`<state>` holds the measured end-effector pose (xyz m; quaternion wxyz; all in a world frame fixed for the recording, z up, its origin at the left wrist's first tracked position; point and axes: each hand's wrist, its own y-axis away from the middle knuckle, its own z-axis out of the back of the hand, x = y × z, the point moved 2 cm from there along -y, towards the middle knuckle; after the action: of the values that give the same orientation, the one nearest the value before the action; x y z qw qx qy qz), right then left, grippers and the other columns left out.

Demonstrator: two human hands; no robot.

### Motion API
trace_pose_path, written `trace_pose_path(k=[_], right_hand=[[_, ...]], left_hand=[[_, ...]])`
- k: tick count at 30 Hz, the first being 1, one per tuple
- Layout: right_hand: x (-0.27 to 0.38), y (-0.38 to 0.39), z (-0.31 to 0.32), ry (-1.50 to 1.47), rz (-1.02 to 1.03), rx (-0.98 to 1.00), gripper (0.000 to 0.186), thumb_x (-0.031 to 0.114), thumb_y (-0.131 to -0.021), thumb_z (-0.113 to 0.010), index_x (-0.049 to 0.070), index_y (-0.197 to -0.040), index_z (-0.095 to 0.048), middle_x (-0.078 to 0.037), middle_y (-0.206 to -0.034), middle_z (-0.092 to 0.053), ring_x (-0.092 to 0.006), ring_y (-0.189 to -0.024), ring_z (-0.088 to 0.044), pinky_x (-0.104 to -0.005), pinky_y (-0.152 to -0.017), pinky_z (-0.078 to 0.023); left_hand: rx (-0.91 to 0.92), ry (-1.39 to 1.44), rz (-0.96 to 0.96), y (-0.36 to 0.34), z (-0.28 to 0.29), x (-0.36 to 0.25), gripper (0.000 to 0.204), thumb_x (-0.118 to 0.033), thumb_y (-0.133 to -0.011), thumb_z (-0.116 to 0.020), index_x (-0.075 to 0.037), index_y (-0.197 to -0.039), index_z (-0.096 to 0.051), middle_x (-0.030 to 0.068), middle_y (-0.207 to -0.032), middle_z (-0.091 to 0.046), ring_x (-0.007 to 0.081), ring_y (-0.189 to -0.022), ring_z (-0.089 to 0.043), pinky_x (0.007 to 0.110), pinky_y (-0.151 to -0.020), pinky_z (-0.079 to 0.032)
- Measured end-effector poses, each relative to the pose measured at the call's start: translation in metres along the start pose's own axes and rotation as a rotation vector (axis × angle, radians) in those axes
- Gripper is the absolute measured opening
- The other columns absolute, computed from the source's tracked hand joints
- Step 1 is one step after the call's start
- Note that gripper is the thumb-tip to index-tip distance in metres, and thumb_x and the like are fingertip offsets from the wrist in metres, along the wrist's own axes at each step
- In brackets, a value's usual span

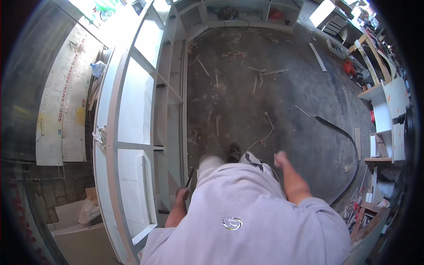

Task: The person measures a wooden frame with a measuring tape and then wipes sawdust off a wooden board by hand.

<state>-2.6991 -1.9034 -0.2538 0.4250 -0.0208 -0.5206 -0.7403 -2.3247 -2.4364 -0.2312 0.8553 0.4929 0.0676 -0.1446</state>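
My left hand (pixel 182 193) is low beside the white shelving unit, closed round a thin dark stick-like tool (pixel 190 178) that points up and away from me. Its exact kind is too small to tell. Out to the right of my body, my right hand (pixel 279 158) hangs over the floor with the fingers curled in. What it holds, if anything, is too blurred to make out. Between the hands, one dark shoe (pixel 234 152) shows on the floor, past my pale shirt and trousers.
The tall white shelving unit (pixel 136 104) runs along my left. Wood scraps and strips (pixel 270 126) litter the grey concrete floor (pixel 304 145). A long dark curved strip (pixel 338 126) lies at the right, near cabinet pieces (pixel 382 110). Another low white cabinet (pixel 247 23) stands at the far end.
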Motion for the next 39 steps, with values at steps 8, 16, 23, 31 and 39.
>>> trace_pose_path(k=[8, 16, 23, 31, 39], right_hand=[[0.325, -0.097, 0.014, -0.203, 0.257, 0.072, 0.016, 0.017, -0.093, -0.064, 0.001, -0.095, -0.064, -0.009, -0.077, -0.066, -0.0171, -0.058, -0.064, -0.0313, -0.047, -0.052], [0.377, -0.187, -0.009, 0.148, 0.083, 0.185, 0.018, 0.017, -0.093, -0.064, 0.002, -0.084, -0.065, -0.010, -0.075, -0.065, -0.0197, -0.056, -0.065, -0.0352, -0.046, -0.052], [0.426, -0.220, 0.019, 0.096, -0.239, 0.128, 0.025, 0.017, -0.096, -0.061, 0.004, -0.076, -0.063, -0.008, -0.064, -0.059, -0.0203, -0.051, -0.059, -0.0345, -0.043, -0.047], [0.553, -0.312, 0.011, 0.011, -0.255, 0.093, 0.015, 0.019, -0.094, -0.064, 0.004, -0.098, -0.065, -0.011, -0.080, -0.067, -0.0218, -0.063, -0.066, -0.0356, -0.052, -0.054], [0.708, -0.493, -0.086, 0.305, 0.033, 0.307, 0.021, 0.022, -0.093, -0.061, 0.003, -0.093, -0.069, -0.011, -0.075, -0.069, -0.0234, -0.065, -0.069, -0.0387, -0.060, -0.057]], left_hand=[[-0.044, -0.087, -0.062, -0.078, -0.011, -0.114, 0.049, -0.039, -0.094, -0.053, 0.005, -0.099, -0.071, 0.0315, -0.105, -0.068, 0.0434, -0.105, -0.066, 0.046, -0.088, -0.051], [0.004, -0.007, -0.039, -0.202, 0.101, -0.348, 0.040, -0.034, -0.095, -0.055, 0.002, -0.098, -0.074, 0.0206, -0.085, -0.073, 0.0348, -0.084, -0.073, 0.046, -0.074, -0.054], [-0.105, -0.136, -0.292, -0.328, 0.207, -0.511, 0.038, -0.036, -0.094, -0.057, -0.003, -0.088, -0.074, 0.0135, -0.075, -0.071, 0.0252, -0.077, -0.071, 0.044, -0.067, -0.051], [-0.060, 0.238, -0.196, -0.324, 0.284, -0.715, 0.043, -0.045, -0.098, -0.060, -0.005, -0.090, -0.074, 0.0018, -0.064, -0.058, 0.0141, -0.051, -0.053, 0.032, -0.047, -0.043], [-0.154, -0.226, 0.003, -0.323, 0.284, -0.785, 0.054, -0.055, -0.090, -0.061, -0.002, -0.088, -0.072, 0.0251, -0.091, -0.070, 0.0430, -0.094, -0.068, 0.050, -0.081, -0.052]])
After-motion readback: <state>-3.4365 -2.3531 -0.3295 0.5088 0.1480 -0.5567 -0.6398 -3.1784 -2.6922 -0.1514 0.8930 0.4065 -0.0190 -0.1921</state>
